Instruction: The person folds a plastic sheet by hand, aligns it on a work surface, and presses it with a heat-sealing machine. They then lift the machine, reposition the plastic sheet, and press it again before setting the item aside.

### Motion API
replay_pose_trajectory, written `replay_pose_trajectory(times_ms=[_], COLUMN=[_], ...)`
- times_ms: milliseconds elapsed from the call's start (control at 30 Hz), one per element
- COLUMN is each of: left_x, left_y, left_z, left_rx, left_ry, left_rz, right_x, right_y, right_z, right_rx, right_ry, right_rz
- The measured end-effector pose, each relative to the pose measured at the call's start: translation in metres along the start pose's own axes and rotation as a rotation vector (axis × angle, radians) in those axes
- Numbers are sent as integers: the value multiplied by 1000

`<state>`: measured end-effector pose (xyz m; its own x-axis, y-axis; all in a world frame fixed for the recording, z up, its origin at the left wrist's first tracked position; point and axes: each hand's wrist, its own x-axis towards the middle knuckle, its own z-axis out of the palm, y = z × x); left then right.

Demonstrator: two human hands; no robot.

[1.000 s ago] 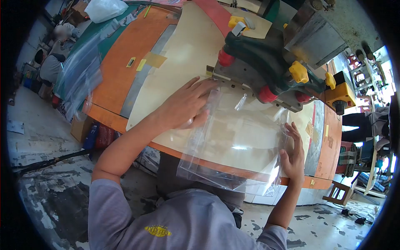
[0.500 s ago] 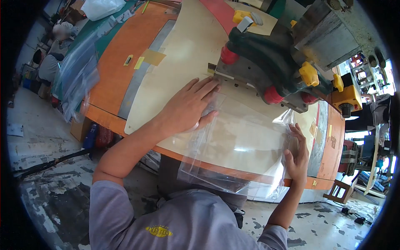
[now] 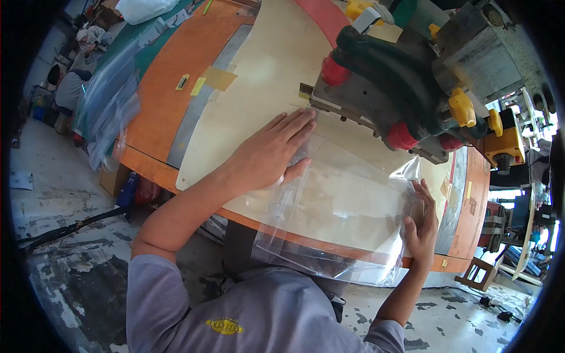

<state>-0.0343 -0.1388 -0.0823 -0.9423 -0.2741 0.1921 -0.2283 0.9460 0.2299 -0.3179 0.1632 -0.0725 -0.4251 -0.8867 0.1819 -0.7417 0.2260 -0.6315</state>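
Had the clear plastic [image 3: 347, 200] draped on the pale board [image 3: 265, 70] near the machine [image 3: 394, 76], drooping over the table [image 3: 162, 100]'s front edge. Had the left hand [image 3: 271, 150] palm-down at its left side, fingers pretty much together, thumb out; right hand [image 3: 421, 232] at its right edge, thumb spread.

Workshop. Machine [image 3: 391, 82] dominates: dark metal body, red and yellow knobs. Under it, orange table [image 3: 170, 76] with a tan sheet [image 3: 235, 117] on top, tape [image 3: 220, 79] at the sheet's edge. Left of the machine, past the table's orange part: clear plastic [image 3: 112, 112] heaped on a green surface. Right of the machine: yellow control box [image 3: 503, 141], then racks with stacked goods. Floor [image 3: 76, 259] below the table: worn, paint patchy. Co-worker [image 3: 70, 88] far left of the machine.
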Motion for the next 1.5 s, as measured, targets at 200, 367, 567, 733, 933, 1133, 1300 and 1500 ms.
replay_pose_trajectory(times_ms=[200, 367, 567, 733, 933, 1133, 1300, 1500], left_x=[-2, -2, -1, 0, 0, -2, -2, -4], left_y=[3, 3, 2, 1, 1, -1, 0, 1], left_z=[-3, -2, -3, -2, -2, 3, 3, 2], left_rx=[26, 24, -29, -44, -49, -61, -53, -48], left_ry=[-3, 2, 21, 31, 34, 61, 69, 100], left_rz=[11, 13, 1, -2, 1, 2, 5, 30], right_x=[1, 2, 0, 1, -1, -1, -2, -3], right_y=[-1, -3, 0, -4, -1, 0, 1, -5], right_z=[-1, 0, 1, 0, -3, -2, -2, -2], right_rx=[0, 29, 27, 15, -1, 3, 3, -1], right_ry=[2, 3, 10, 7, 6, -4, -9, 4], right_rz=[-3, -2, 18, 17, 14, 10, 8, 12])
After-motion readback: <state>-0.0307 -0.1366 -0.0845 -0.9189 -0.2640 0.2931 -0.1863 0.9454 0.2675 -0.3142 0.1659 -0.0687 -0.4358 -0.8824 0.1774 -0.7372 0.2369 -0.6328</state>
